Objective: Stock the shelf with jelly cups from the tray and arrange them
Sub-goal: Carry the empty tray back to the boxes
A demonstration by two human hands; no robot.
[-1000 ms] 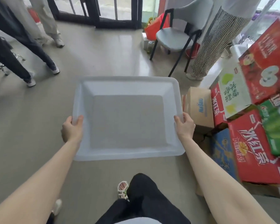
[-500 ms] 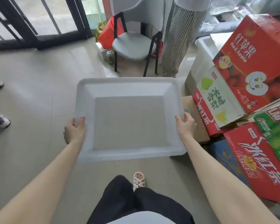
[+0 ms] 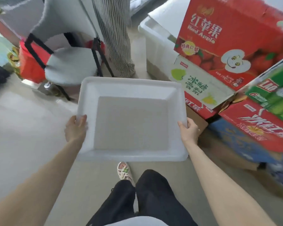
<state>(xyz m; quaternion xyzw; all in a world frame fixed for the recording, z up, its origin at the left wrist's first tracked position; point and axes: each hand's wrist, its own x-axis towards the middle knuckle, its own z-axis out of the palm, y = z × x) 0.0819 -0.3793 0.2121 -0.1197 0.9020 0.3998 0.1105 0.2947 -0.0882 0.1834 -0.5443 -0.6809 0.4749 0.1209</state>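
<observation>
— What is found around the person?

— Open floor [image 3: 23,124] is seen to the left. The right side is closed off by stacked cartons [image 3: 235,38], with a white tub [image 3: 155,35] behind them. A chair [image 3: 70,66] and striped trouser legs [image 3: 116,38] are met straight ahead, so the free lane is judged to lie leftward.

— Where is the tray?

— The tray [image 3: 131,124] is held level in front of the body, clear of the floor, with its long axis apparently lying across the body. No jelly cups are seen in it, and no shelf is in view.

— How is it held?

— Both side rims are gripped toward the near corners. The left hand [image 3: 75,129] is wrapped over the left rim and the right hand [image 3: 189,131] over the right. Neither hand is nearer, as both are already on it.

— What is to be watched?

— The right rim is carried just beside a brown carton [image 3: 198,121]. A turn to the right is judged likely to clip it.
</observation>
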